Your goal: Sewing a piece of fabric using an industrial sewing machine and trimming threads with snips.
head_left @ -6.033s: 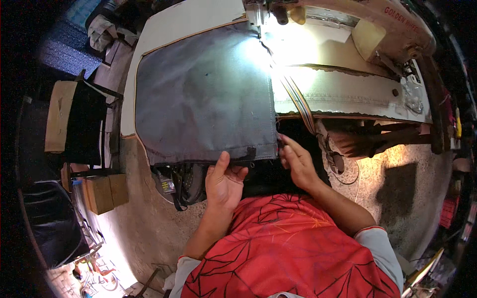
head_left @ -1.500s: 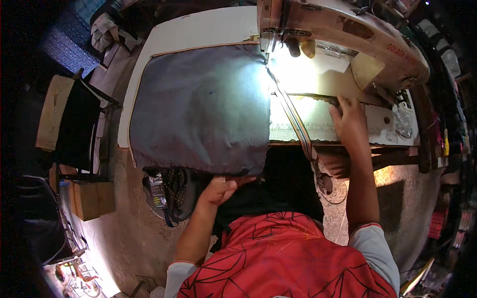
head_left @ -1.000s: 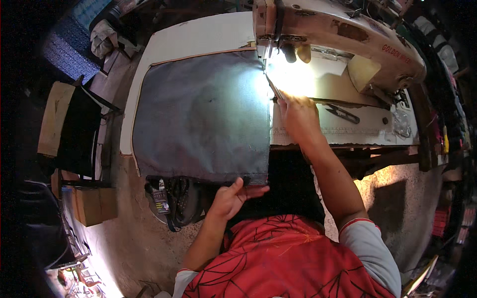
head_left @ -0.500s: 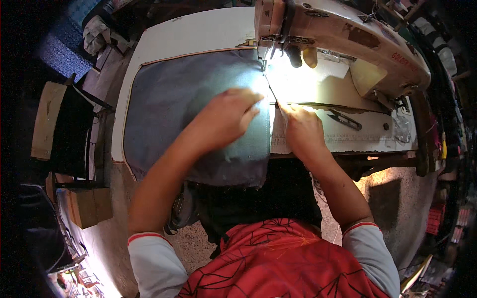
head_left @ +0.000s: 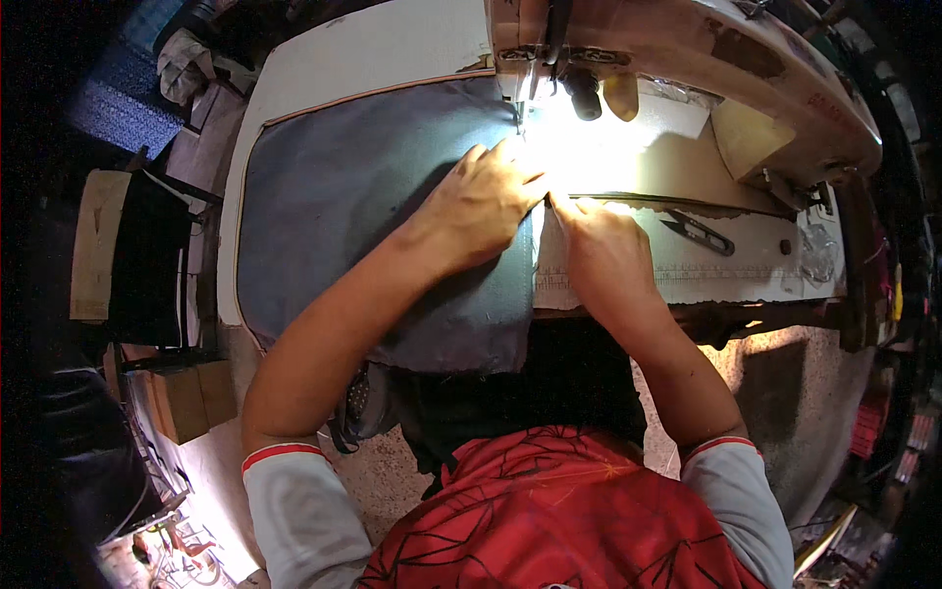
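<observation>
The left bare hand [head_left: 476, 208] rests on the flat grey fabric panel [head_left: 329, 206]; the right bare hand [head_left: 606, 245] is near its edge; either grip's state, I cannot tell.

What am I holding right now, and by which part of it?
Can't tell: your left hand lies on the grey fabric near its right edge, your right hand just beside it, but whether either pinches anything is hidden.

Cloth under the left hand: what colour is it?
The cloth is plain bluish grey; it shows best in the head view.
</observation>
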Demonstrator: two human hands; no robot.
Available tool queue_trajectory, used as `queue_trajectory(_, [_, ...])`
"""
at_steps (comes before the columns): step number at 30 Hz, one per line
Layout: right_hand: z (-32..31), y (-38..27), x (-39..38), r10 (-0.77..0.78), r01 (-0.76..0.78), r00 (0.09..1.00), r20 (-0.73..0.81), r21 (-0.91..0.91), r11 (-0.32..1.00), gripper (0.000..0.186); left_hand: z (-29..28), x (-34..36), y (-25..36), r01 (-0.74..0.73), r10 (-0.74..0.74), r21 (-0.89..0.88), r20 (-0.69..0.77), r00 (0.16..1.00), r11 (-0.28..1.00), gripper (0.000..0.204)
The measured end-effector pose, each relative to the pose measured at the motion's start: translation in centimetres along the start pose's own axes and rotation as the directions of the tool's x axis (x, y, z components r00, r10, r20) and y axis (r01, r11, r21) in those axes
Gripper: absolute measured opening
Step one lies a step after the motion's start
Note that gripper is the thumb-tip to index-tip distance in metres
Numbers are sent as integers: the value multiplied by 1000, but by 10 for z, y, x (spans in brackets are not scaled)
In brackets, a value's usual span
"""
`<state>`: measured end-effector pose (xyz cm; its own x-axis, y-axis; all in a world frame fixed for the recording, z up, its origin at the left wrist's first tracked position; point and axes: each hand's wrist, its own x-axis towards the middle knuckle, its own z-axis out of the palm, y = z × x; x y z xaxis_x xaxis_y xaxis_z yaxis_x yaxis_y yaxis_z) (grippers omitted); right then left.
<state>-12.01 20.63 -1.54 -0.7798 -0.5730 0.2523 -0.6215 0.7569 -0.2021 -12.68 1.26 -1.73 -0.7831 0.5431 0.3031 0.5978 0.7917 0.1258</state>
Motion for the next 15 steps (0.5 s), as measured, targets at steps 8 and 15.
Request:
queue_trajectory(8, [-7, 2, -39, 140, -141, 990, 16, 207, 968, 31, -10, -2, 0, 92, -88, -34, 109, 990, 995, 43])
queue_trajectory(15, [-12, -1, -40, 107, -113, 993, 52, 132, 985, 32, -6, -5, -1, 97, -92, -66, 73, 993, 993, 46])
